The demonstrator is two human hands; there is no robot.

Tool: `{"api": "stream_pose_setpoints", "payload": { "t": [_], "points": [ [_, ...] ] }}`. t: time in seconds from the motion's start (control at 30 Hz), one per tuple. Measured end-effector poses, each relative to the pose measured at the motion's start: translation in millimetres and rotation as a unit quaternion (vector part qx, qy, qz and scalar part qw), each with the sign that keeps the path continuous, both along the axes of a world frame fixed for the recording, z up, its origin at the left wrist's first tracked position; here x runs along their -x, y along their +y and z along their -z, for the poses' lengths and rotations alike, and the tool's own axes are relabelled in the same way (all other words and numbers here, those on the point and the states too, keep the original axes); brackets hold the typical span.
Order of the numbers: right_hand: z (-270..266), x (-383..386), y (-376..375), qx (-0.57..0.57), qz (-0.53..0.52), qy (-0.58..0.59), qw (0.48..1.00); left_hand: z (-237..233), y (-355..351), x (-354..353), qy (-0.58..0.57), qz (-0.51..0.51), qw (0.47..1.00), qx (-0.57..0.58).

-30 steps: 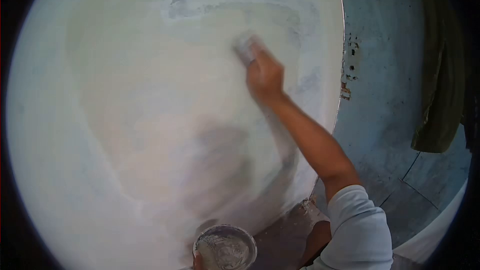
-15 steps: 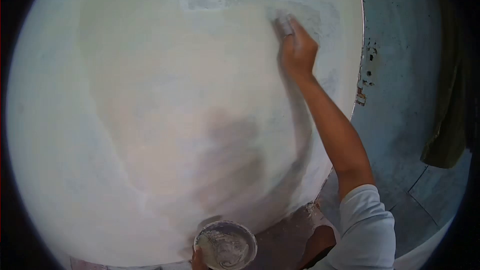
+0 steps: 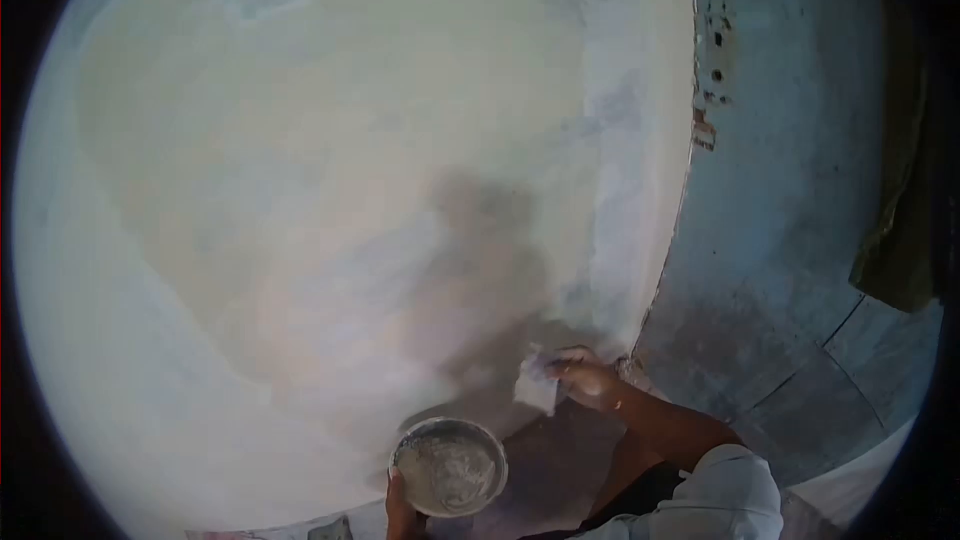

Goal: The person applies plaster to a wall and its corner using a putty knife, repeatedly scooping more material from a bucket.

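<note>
My right hand [image 3: 588, 380] grips a flat whitish scraper [image 3: 536, 387], low at the right, beside the bottom of the pale wall [image 3: 300, 160]. My left hand [image 3: 402, 510] holds a round bowl [image 3: 450, 467] by its left rim, at the bottom of the view. Greyish-white paste coats the inside of the bowl. The scraper is up and to the right of the bowl, apart from it. Damp-looking, patchy coating covers much of the wall, and a shadow falls across its lower middle.
A bluish wall [image 3: 770, 140] with small holes near the corner stands at the right. Dark cloth [image 3: 895, 250] hangs at the far right. Below it lie grey floor tiles [image 3: 820, 395]. My bent leg shows beneath the right arm.
My right hand has come down from high on the wall with the scraper, to near the bowl. The view has shifted a little; my left hand still holds the bowl.
</note>
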State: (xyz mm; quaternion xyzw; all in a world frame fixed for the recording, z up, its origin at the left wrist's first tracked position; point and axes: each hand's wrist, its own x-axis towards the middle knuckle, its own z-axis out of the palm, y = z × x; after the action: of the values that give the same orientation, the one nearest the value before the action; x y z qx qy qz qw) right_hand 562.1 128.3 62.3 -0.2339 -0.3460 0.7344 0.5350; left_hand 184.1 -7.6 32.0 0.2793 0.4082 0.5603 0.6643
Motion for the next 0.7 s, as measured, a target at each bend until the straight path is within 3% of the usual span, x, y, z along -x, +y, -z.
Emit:
{"api": "stream_pose_setpoints", "payload": {
  "t": [0.07, 0.17, 0.23, 0.4, 0.47, 0.6, 0.7],
  "points": [
    [16.6, -25.9, -13.0, 0.071, 0.003, 0.097, 0.993, 5.7, 4.3, 0.9, 0.018, -0.004, 1.000, 0.008],
    [19.4, -49.1, -29.8, 0.071, 0.054, 0.130, 0.988, -4.6, 1.5, -5.9, 0.042, -0.021, 0.997, 0.053],
    [34.5, -74.6, -30.1, -0.035, 0.047, 0.098, 0.993, -17.2, -1.1, -15.2, 0.041, -0.003, 0.997, 0.065],
    [-8.7, -110.9, -45.3, -0.105, 0.153, 0.014, 0.983, -39.1, 26.2, -52.6, 0.080, 0.089, 0.993, 0.020],
    [9.9, -105.8, -73.0, -0.040, 0.217, -0.020, 0.975, -41.8, 24.9, -50.9, 0.086, 0.118, 0.987, 0.073],
    [35.4, -61.0, -151.4, 0.124, 0.297, 0.060, 0.945, -51.1, 37.1, -47.0, 0.131, 0.191, 0.963, 0.139],
    [18.6, -25.2, -209.5, 0.276, 0.336, 0.057, 0.899, -63.4, 34.7, -38.3, 0.142, 0.233, 0.947, 0.170]
  ]
}}
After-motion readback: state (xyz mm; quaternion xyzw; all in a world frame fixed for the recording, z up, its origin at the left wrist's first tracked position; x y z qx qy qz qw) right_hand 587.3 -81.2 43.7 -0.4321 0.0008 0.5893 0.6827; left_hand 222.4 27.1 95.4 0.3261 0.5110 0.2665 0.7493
